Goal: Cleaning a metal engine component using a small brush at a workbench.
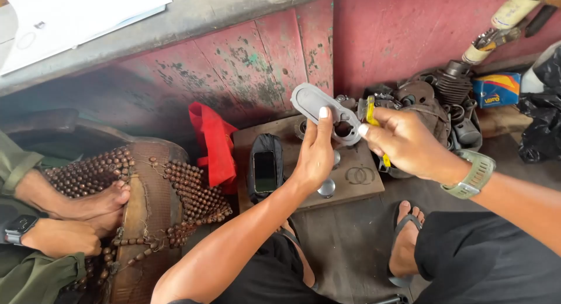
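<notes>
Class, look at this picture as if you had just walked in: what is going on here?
A person sits low by a red wall, holding a flat grey metal gasket-like plate up in the left hand. The right hand, with a green watch on its wrist, holds a yellow-handled tool against the plate's edge. Below lie a wooden board bearing a phone, a red cloth and a heap of engine parts. Another person sits at the left on a beaded seat cover.

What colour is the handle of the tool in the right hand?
Yellow. The tool in the right hand shows best in the head view, beside the grey metal cover.
</notes>
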